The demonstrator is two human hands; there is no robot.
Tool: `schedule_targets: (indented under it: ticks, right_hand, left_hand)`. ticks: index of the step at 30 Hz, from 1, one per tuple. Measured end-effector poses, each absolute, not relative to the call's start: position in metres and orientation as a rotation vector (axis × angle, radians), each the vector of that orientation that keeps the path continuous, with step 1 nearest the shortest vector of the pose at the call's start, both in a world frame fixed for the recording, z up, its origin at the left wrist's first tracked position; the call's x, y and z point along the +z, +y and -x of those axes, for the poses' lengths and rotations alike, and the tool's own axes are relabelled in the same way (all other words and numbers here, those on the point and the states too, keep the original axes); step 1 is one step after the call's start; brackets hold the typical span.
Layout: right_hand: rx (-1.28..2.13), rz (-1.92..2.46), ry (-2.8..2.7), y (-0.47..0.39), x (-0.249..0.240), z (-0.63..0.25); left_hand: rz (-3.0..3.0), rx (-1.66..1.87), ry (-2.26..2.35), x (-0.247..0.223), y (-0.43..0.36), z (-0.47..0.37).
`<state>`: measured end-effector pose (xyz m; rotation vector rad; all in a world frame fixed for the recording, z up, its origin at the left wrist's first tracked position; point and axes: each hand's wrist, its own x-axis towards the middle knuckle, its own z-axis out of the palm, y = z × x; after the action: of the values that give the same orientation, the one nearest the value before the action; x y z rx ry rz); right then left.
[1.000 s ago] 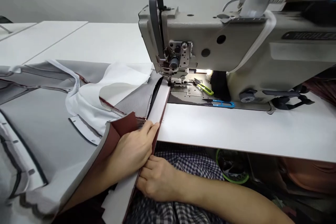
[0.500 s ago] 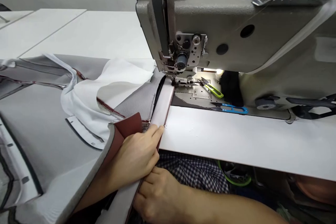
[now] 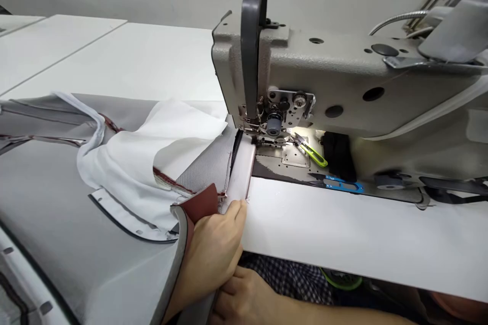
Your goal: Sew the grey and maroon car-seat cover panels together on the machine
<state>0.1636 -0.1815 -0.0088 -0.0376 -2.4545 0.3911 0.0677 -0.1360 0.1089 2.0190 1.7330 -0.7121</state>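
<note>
My left hand (image 3: 219,246) reaches out from under a grey-backed, dark red fabric panel (image 3: 204,203). Its fingers are pinched on the edge of a pale fabric strip (image 3: 242,165), which runs up to the presser foot of the sewing machine (image 3: 297,66). Just below it, my right hand (image 3: 247,294) is closed round the lower part of the same strip, its fingertips partly hidden. Beside the strip lies grey mesh (image 3: 208,160), with bunched white cloth (image 3: 129,157) to its left. The foot's contact with the strip is too small to make out.
Yellow-green thread snips (image 3: 312,152) and blue thread snips (image 3: 343,184) lie right of the needle area. A large grey fabric piece (image 3: 46,177) covers the left of the white table (image 3: 324,223). Below the front edge are checked cloth (image 3: 290,277) and a green-rimmed container (image 3: 345,282).
The view has tilted up, so everything sits lower in it. The strip and my left hand are slightly closer to the presser foot. Both hands keep their hold.
</note>
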Motion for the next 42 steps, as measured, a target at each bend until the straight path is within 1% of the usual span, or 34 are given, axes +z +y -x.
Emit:
schedule_targets:
  ticks: [11,19,26,34,42]
  right_hand:
    - [0.584,0.13,-2.505,-0.144,0.018,-0.184]
    - [0.623,-0.054,-2.828,-0.105,0.04,-0.195]
    - [0.538,-0.071,-2.841,-0.086,0.035,-0.191]
    - [0.447,-0.015,-2.802,-0.066,0.032,-0.189]
    - [0.429,0.059,-2.797,-0.052,0.024,-0.185]
  left_hand:
    - [-2.06,-0.732,1.737,0.115,-0.099,-0.072]
    - [-2.112,-0.712,1.752,0.117,-0.076,-0.076]
    - [-2.293,-0.748,1.699,0.12,-0.06,-0.075]
    - [-2.153,-0.72,1.813,0.122,-0.038,-0.076]
    - [-2.227,-0.663,1.837,0.119,-0.021,-0.073]
